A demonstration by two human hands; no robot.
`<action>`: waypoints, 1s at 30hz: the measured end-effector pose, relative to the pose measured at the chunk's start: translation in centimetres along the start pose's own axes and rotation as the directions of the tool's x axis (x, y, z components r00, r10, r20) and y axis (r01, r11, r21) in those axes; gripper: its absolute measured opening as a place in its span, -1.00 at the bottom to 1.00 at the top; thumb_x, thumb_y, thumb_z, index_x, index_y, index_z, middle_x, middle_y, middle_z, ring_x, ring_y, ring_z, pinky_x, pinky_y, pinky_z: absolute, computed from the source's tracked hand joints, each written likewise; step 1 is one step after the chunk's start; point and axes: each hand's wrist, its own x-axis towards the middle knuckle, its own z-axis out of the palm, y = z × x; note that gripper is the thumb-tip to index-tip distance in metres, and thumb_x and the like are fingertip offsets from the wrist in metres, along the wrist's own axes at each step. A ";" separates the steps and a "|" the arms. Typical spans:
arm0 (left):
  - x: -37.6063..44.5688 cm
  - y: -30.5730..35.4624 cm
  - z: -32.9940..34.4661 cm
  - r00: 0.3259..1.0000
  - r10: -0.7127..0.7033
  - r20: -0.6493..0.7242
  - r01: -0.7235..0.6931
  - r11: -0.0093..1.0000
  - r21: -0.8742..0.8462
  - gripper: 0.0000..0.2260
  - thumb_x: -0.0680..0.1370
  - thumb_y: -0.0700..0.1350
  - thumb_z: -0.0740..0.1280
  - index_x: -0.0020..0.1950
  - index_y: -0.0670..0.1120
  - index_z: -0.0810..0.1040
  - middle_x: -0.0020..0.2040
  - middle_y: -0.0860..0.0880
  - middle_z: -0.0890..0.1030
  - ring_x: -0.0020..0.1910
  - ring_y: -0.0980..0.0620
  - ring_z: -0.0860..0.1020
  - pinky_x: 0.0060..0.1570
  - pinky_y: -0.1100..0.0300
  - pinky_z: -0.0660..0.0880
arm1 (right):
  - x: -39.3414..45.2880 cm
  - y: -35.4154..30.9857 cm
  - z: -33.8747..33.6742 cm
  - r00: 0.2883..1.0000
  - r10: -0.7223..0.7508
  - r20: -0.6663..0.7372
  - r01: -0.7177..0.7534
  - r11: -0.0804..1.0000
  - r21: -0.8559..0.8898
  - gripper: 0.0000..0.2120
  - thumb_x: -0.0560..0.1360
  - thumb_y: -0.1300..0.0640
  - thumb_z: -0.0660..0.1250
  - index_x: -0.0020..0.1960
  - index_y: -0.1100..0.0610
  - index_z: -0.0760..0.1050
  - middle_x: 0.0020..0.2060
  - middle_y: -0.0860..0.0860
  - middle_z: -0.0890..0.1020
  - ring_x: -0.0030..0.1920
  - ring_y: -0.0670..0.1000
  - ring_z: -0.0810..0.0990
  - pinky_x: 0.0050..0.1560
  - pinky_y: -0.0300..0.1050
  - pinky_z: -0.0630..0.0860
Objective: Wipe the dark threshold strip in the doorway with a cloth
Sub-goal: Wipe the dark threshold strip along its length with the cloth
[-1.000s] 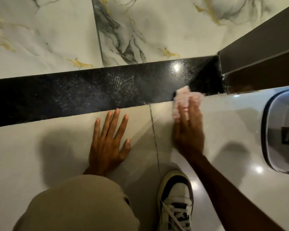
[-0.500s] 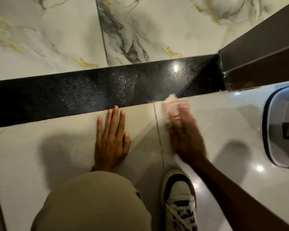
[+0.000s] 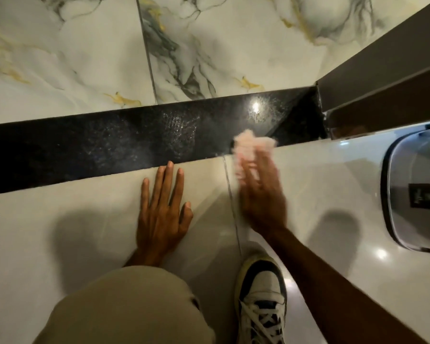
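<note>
Nearest the camera, a bent knee in tan fabric [image 3: 124, 309] fills the lower left, cut off by the bottom edge. Beside it, a white and dark laced sneaker [image 3: 261, 294] stands on the pale glossy floor tile [image 3: 60, 232], its heel out of view.

Left hand [image 3: 163, 214]: flat on the pale tile, palm down, fingers spread and holding nothing. The longest fingertips reach the near edge of the dark threshold strip [image 3: 109, 142].

Right hand [image 3: 261, 194]: motion-blurred, laid over a pale pink cloth [image 3: 252, 147]. The fingers appear extended and pressing on the cloth; whether they curl around it cannot be determined. The cloth protrudes beyond the fingertips, straddling the joint between pale tile and strip, its far part on the strip's near edge, towards the strip's right end. How much cloth lies under the hand is hidden.

The strip runs across the view from the left edge to a brown door frame [image 3: 382, 78] at right, speckled, with a bright light reflection just beyond the cloth. At the right edge, a white rounded container with a dark rim [image 3: 407, 194] is cut off; its label is illegible. Beyond the strip lie veined marble tiles [image 3: 233, 45].
</note>
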 end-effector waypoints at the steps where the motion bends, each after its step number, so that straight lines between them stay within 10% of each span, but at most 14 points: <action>1: 0.0 0.0 0.1 1.000 -0.006 0.000 0.006 1.000 -0.004 -0.34 0.71 0.07 0.09 0.78 -0.14 0.11 0.80 -0.20 0.10 0.78 -0.18 0.08 0.76 -0.24 0.00 | -0.9 1.6 -0.4 0.996 0.091 0.009 -0.091 0.996 -0.014 -0.45 0.78 -0.02 0.06 0.75 0.05 0.21 0.75 0.20 0.16 0.77 0.22 0.12 0.73 0.29 0.28; 7: -0.1 -0.6 0.9 1.000 0.016 -0.006 -0.016 1.000 -0.004 -0.33 0.72 0.10 0.09 0.80 -0.09 0.04 0.81 -0.16 0.06 0.80 -0.13 0.01 0.78 -0.17 -0.09 | 9.6 0.2 0.4 0.895 0.401 -0.197 -0.395 0.916 0.072 -0.41 0.80 -0.05 0.04 0.77 0.15 0.11 0.76 0.22 0.13 0.77 0.27 0.11 0.73 0.29 0.27; 13: -2.7 -2.6 -0.7 0.998 0.029 0.059 -0.030 0.999 0.027 -0.38 0.73 0.08 0.10 0.78 -0.07 0.12 0.79 -0.19 0.14 0.77 -0.20 0.13 0.72 -0.31 0.15 | 6.5 -11.3 1.8 0.970 -0.233 -0.071 0.241 0.961 0.136 -0.42 0.79 0.03 0.14 0.77 0.12 0.11 0.77 0.20 0.10 0.79 0.20 0.03 0.78 0.26 0.16; 22: -8.7 -8.4 -2.2 0.975 -0.221 -0.002 0.221 0.974 0.049 -0.38 0.71 0.07 0.15 0.76 -0.08 0.22 0.78 -0.19 0.18 0.77 -0.24 0.15 0.73 -0.33 0.07 | 6.9 -7.8 1.6 0.942 0.238 -0.236 -0.234 0.971 0.048 -0.51 0.82 0.04 0.12 0.70 0.18 0.30 0.70 0.27 0.29 0.72 0.32 0.25 0.72 0.27 0.29; 26: -8.8 -8.8 -2.0 0.977 -0.214 -0.021 0.214 0.977 0.018 -0.39 0.73 0.10 0.11 0.78 -0.03 0.18 0.79 -0.15 0.16 0.78 -0.18 0.12 0.76 -0.22 -0.06 | 12.1 -16.3 3.1 0.986 -0.134 -0.096 0.144 0.984 0.105 -0.42 0.80 0.01 0.11 0.77 0.12 0.11 0.76 0.23 0.12 0.78 0.27 0.08 0.81 0.22 0.01; 30: -8.9 -8.8 -3.7 0.945 -0.328 -0.018 0.327 0.945 -0.016 -0.41 0.70 0.08 0.20 0.74 -0.05 0.30 0.76 -0.18 0.24 0.73 -0.25 0.26 0.71 -0.31 0.13 | 5.2 -13.4 1.9 0.922 -0.386 -0.017 0.386 0.917 0.106 -0.45 0.76 0.07 0.18 0.73 0.13 0.25 0.74 0.20 0.20 0.78 0.24 0.11 0.72 0.33 0.26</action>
